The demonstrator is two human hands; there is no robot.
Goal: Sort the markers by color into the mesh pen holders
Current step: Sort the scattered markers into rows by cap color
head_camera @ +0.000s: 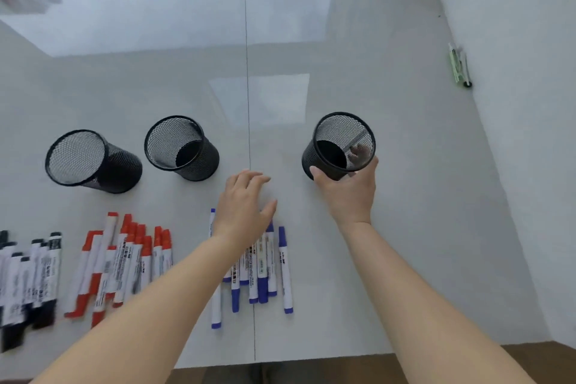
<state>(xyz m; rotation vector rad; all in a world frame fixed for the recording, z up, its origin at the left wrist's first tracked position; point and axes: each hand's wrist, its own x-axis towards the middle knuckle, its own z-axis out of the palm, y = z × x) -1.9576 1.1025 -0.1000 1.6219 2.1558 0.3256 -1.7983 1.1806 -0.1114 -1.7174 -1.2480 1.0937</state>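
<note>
From the head view, we see three groups of markers lying flat on the white counter (405, 227), long axes running roughly toward and away from us: black markers (31, 271) far left, red markers (124, 262) beside them with most caps pointing away, and blue markers (265, 268) in the middle. Three black mesh holders stand beyond them: the left holder (93, 162), middle holder (182, 148) and right holder (339, 146), all empty as far as we can tell. Our right hand (349, 190) wraps around the right holder's near side. Our left hand (246, 206) hovers spread, fingers apart, above the blue markers' far ends.
</note>
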